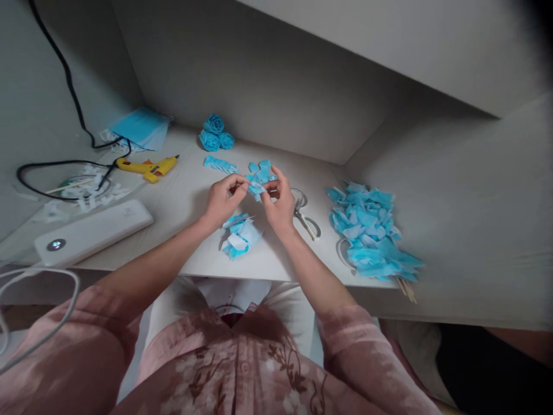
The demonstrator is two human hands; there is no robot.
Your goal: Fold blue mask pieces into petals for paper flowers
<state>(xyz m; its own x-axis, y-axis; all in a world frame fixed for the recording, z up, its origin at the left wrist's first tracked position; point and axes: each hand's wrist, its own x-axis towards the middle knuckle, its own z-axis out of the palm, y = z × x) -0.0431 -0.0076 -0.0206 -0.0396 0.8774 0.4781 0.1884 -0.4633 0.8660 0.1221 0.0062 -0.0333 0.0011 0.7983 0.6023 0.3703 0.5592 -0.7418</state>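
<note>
My left hand (pixel 223 199) and my right hand (pixel 279 203) meet above the white desk (pixel 181 199), both pinched on a small blue fabric piece (pixel 256 188) held between their fingertips. Just behind it lies a small cluster of blue pieces (pixel 261 169). Under my wrists sits a crumpled blue and white bundle (pixel 239 235). A folded blue strip (pixel 220 165) lies further back.
Three blue rolled fabric roses (pixel 215 134) stand at the back. A yellow glue gun (pixel 148 168) with a black cord lies left, near white scraps (pixel 88 193) and a white box (pixel 91 231). Scissors (pixel 305 214) and a heap of blue cut pieces (pixel 370 229) lie right.
</note>
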